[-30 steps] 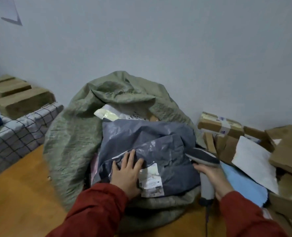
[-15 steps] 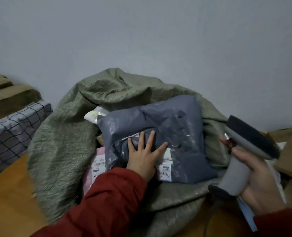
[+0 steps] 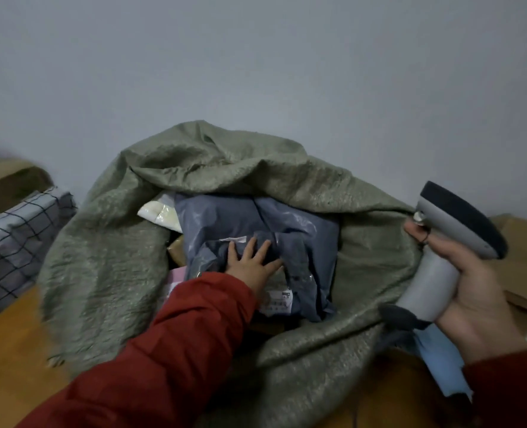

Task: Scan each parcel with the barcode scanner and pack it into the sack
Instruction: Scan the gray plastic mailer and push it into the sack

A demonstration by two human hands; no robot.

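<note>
Now: left hand, fingers spread flat, presses grey parcel inside sack mouth; label toward sack's near rim. Right hand, right of sack, fingers wrapped round scanner.

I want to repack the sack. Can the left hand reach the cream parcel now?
Probably yes: the left hand lies flat on the grey bag inside the open sack, holding nothing, and the cream parcel shows partly uncovered just beyond it.
</note>
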